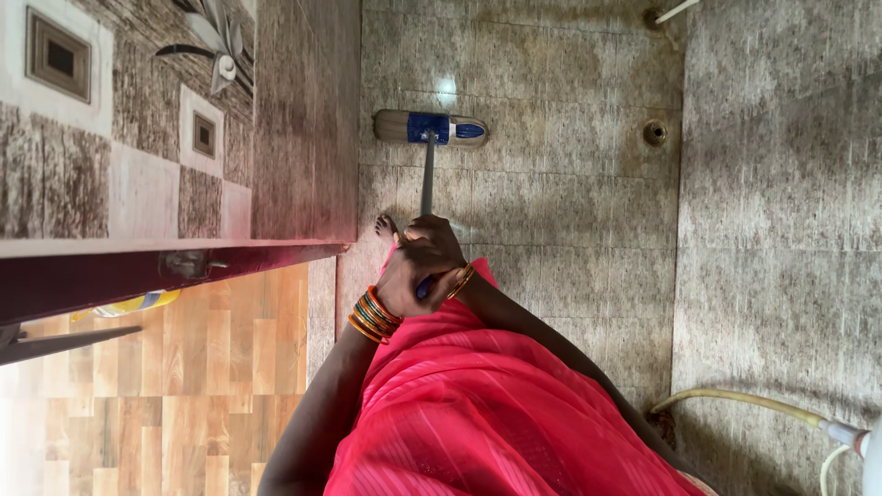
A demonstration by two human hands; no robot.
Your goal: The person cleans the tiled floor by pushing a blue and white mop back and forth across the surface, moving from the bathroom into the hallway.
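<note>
Pink cloth (496, 413) drapes the person's front, and both forearms reach forward from it to meet on the handle of a long-handled scrub brush (430, 130). The left hand (409, 280), its wrist stacked with orange and green bangles (372, 315), has its fingers curled shut around the handle's blue grip. The right hand (436, 241) lies just beyond it, fingers likewise wrapped on the shaft, a bangle at its wrist. The brush's blue-and-white head rests flat on the grey tiled floor (570, 211), well ahead of a bare foot (387, 226) beside the dark door frame (138, 271).
</note>
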